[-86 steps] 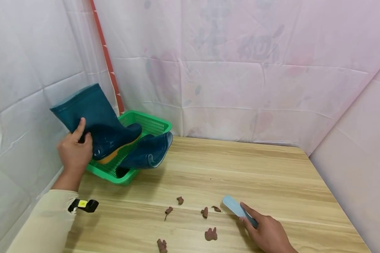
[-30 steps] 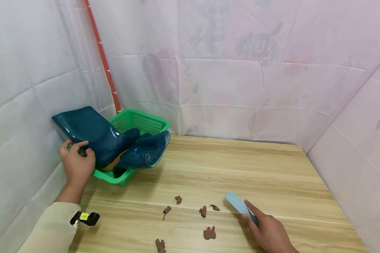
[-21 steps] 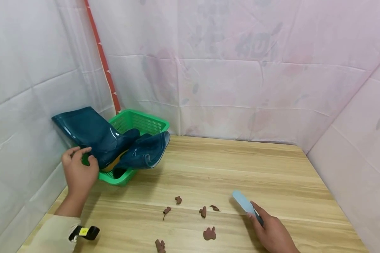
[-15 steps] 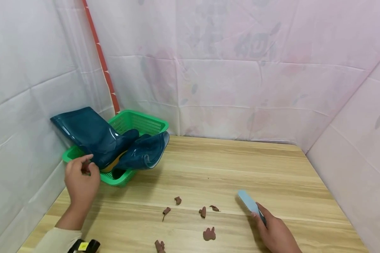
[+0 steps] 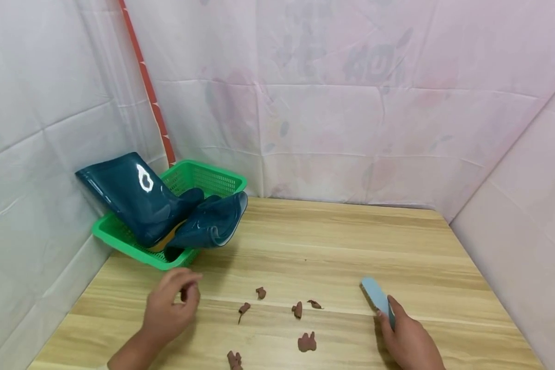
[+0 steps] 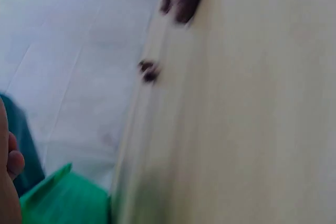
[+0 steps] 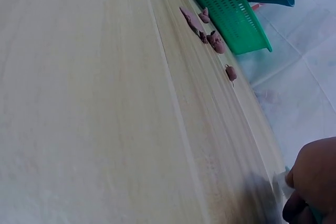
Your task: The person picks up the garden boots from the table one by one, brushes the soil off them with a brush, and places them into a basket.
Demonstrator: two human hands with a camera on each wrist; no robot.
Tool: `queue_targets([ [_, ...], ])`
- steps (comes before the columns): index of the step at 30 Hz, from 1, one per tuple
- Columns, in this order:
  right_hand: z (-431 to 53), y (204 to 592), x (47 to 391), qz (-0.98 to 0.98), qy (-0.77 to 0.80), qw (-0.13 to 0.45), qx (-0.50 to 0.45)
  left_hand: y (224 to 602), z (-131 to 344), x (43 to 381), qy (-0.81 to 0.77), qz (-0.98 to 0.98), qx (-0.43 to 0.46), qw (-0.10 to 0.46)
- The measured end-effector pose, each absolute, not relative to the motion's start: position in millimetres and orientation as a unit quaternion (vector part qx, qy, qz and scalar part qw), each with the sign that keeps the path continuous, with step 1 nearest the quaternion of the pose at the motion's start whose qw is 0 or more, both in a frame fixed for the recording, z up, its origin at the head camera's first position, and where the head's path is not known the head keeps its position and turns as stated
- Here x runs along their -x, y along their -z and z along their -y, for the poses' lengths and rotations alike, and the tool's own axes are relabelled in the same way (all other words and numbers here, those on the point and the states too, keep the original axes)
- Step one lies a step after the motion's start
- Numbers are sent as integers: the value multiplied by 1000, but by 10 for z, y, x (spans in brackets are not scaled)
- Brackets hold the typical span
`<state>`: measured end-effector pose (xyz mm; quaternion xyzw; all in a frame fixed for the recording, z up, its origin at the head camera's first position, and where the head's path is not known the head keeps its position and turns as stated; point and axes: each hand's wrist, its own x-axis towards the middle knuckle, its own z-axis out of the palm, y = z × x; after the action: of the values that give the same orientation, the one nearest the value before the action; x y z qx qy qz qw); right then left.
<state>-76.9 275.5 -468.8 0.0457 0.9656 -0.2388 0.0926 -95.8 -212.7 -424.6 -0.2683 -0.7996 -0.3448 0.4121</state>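
Two dark teal rubber boots lie in a green perforated basket at the table's left back. One boot slants with its shaft toward the left wall; the other boot points its opening out over the basket's right side. My left hand is above the table in front of the basket, fingers loosely curled, with nothing visible in them. At the right, my right hand grips the handle of a light-blue brush, its bristle side turned left. In the right wrist view my fingers partly cover the brush.
Several brown, mud-like lumps are scattered over the wooden table between my hands. One lump lies near the front. Pale cloth walls enclose the table at left, back and right.
My left hand lowered the slanted boot into the basket, let go, and moved forward and right over the table. My right hand shifted slightly right with the brush, turning it more upright in view.
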Motion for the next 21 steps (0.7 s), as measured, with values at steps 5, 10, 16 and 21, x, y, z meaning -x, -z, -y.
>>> queue_targets([
  [5,-2718,4708,749,-971,226,79,-23,4319,1953,807,335,850,271,303],
  [10,-2667,4706,681,-976,208,52,-24,4320,1835,749,313,893,249,207],
  [16,-2646,4681,640,-982,180,54,-30,4252,1772,724,291,923,235,89],
  [21,-2655,4624,646,-983,164,74,-36,4161,1757,753,230,940,250,22],
])
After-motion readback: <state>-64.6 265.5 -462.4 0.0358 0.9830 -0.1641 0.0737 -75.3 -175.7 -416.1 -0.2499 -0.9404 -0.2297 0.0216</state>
